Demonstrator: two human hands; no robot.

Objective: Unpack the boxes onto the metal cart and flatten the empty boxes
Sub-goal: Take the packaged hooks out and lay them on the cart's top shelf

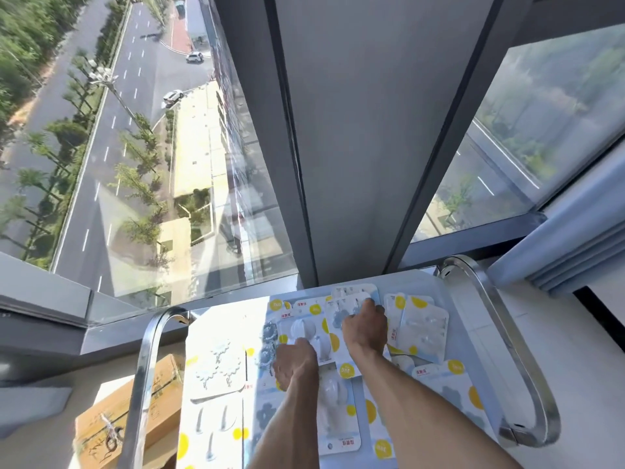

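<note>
Hook packs (306, 333) cover the metal cart (473, 350) — left hand (295, 363) and right hand (365, 328) press down, fingers curled.

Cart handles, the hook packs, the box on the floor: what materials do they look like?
Cart handles: polished metal, probably stainless or chrome; curved tube with mirror-like reflections.
Hook packs: printed card backing with yellow dots under clear plastic blisters, judging by the glossy raised bubbles; the hooks inside look like white plastic.
Box: brown corrugated cardboard, matte, seemingly taped.
</note>
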